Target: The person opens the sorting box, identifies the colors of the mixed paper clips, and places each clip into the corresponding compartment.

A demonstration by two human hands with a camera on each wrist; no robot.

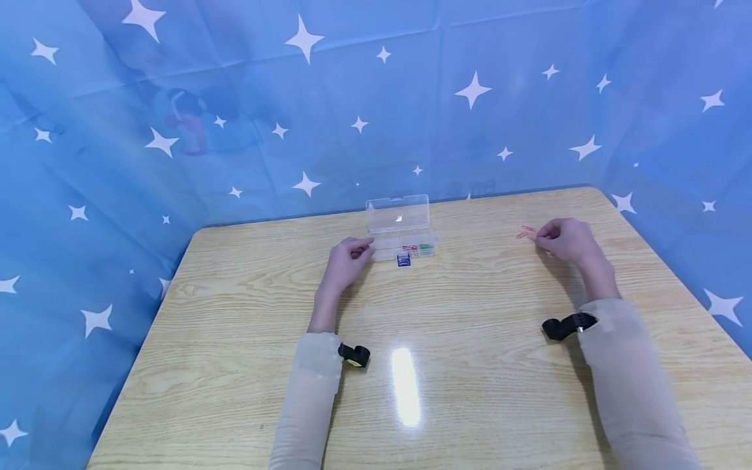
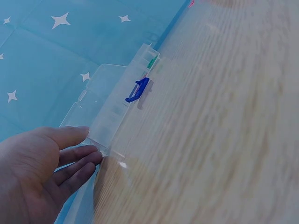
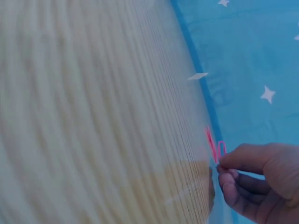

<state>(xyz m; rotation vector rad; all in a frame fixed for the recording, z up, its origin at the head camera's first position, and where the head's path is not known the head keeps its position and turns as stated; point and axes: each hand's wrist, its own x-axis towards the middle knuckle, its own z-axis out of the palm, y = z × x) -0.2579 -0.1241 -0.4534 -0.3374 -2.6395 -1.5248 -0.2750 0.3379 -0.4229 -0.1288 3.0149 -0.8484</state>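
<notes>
A clear plastic compartment box (image 1: 384,254) stands with its lid (image 1: 399,214) raised at the back and a blue latch (image 2: 138,90) on its front. Red paper clips (image 1: 409,248) and green pieces (image 1: 425,247) lie in its right-hand compartments. My left hand (image 1: 348,261) holds the box's left end, thumb at the hinge side and fingertips at the front corner. Far to the right, my right hand (image 1: 566,240) pinches a pink paper clip (image 3: 222,146) between thumb and forefinger. More pink paper clips (image 1: 521,235) lie on the table just left of those fingertips.
The wood-grain table (image 1: 464,339) runs back to a blue star-printed cloth (image 1: 376,85), which also hangs along both sides. A bright light reflection (image 1: 406,386) shows on the tabletop between the forearms. Each wrist wears a black camera mount (image 1: 566,325).
</notes>
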